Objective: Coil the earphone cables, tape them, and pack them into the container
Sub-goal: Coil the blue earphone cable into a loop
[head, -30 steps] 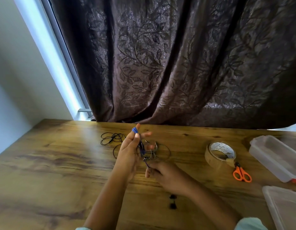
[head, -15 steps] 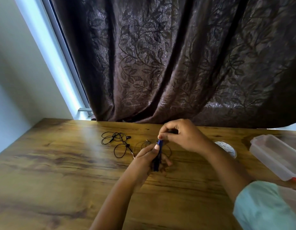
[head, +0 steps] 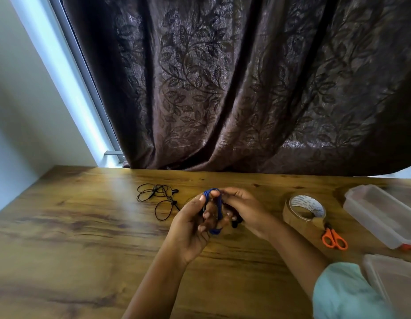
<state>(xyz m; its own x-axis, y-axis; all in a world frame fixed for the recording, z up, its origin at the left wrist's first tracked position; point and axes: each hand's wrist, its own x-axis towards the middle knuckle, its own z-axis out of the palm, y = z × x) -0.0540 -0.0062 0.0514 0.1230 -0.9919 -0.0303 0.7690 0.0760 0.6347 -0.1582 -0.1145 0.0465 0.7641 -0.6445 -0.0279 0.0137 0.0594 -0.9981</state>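
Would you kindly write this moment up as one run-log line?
phase: coiling | left hand: holds blue cable coil | right hand: pinches same coil | black earphones: loose on table | tape roll, scissors, container: right, untouched
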